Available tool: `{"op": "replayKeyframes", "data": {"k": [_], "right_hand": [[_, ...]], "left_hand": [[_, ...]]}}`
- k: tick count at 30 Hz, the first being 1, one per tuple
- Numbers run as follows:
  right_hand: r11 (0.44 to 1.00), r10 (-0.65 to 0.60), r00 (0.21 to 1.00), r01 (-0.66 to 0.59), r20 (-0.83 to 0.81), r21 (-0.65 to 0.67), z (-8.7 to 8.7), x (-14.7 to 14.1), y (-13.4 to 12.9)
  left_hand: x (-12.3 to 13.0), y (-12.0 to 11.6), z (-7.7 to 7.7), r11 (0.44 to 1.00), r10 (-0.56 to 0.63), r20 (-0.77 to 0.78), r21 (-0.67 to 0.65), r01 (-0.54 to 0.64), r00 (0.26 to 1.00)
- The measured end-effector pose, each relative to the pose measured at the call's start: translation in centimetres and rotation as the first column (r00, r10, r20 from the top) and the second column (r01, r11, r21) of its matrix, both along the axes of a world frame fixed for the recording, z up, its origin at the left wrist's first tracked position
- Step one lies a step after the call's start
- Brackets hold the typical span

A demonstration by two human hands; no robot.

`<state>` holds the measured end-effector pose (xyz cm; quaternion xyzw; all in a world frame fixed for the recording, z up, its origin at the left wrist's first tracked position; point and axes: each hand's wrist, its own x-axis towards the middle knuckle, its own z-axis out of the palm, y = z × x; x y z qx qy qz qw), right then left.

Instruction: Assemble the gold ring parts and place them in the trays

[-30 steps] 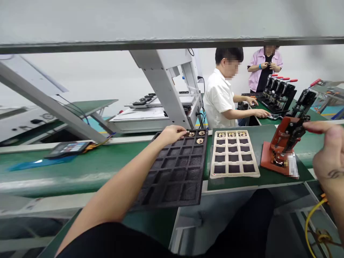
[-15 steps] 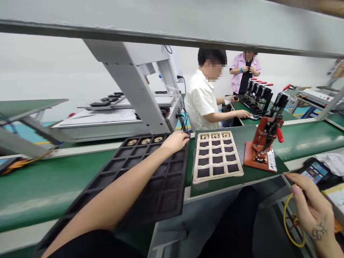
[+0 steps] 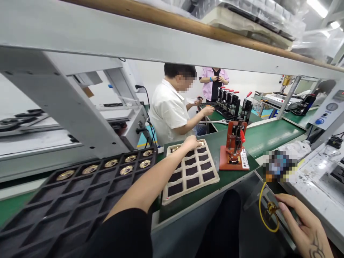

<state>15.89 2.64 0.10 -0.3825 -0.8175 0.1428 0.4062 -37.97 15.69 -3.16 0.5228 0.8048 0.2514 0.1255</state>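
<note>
My left hand reaches over the cream tray, its fingertips closed on a gold ring-shaped part in the far right compartment. Another gold part sits in the far left compartment; my hand and forearm cover the space between. To the left, a black compartment tray holds several gold parts in its far rows. My right hand is low at the right, thumb and index fingertips close together beside a looped yellow cable. What they pinch, if anything, I cannot make out.
A red toggle-clamp fixture stands right of the cream tray. Across the green bench a person in a white shirt works near black clamp fixtures. A grey beam crosses above. White machinery is at right.
My left hand has moved right, from the black tray's far right corner to the cream tray's far right compartment. The view has turned right. My right hand keeps a similar pose near the yellow cable.
</note>
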Motion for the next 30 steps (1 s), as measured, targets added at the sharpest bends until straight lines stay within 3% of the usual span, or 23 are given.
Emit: {"op": "replayKeyframes", "data": {"k": [3,8,11,14,16,19,21,23,24,26,30], "right_hand": [[0.998,-0.048,0.999,0.047,-0.02,-0.031,0.1,1.0,-0.6],[0.995,-0.086,0.994,0.083,-0.061,-0.056,-1.2,2.5,-0.9],[0.982,-0.117,0.991,0.106,-0.065,-0.154,-2.2,3.8,-1.4],[0.944,-0.152,0.984,0.116,-0.093,-0.309,-2.2,4.3,-2.0],[0.911,-0.145,0.977,0.071,-0.153,-0.406,-1.4,3.9,-2.2],[0.881,-0.11,0.938,-0.061,-0.33,-0.469,0.6,3.1,-1.9],[0.881,-0.067,0.881,-0.168,-0.469,-0.442,2.0,3.1,-1.5],[0.876,-0.016,0.844,-0.246,-0.536,-0.414,3.2,3.9,-1.2],[0.872,-0.006,0.845,-0.257,-0.535,-0.416,3.8,4.5,-1.3],[0.872,-0.036,0.865,-0.218,-0.501,-0.439,4.6,6.0,-1.8],[0.909,-0.184,0.876,-0.02,-0.445,-0.416,5.4,8.7,-3.4]], "left_hand": [[0.6,-0.5,1.1,0.996,0.057,0.038,-0.074,-0.054,0.998],[3.7,-2.7,4.0,0.998,0.027,0.118,0.053,-0.034,0.993],[8.0,-5.1,5.9,0.984,-0.127,0.226,0.149,0.094,0.966],[14.8,-8.1,7.3,0.911,-0.398,0.341,0.258,0.323,0.852],[19.9,-9.7,8.1,0.762,-0.647,0.416,0.383,0.522,0.639],[26.8,-10.7,9.1,0.508,-0.853,0.193,0.515,0.69,0.484],[30.5,-10.2,9.4,0.237,-0.919,-0.124,0.588,0.774,0.375],[33.4,-9.0,9.4,-0.055,-0.866,-0.43,0.591,0.805,0.256],[34.7,-8.3,9.3,-0.169,-0.817,-0.538,0.57,0.804,0.21],[36.8,-7.0,9.0,-0.297,-0.746,-0.644,0.551,0.78,0.171],[40.7,-5.7,8.8,-0.399,-0.729,-0.673,0.568,0.72,0.127]]}}
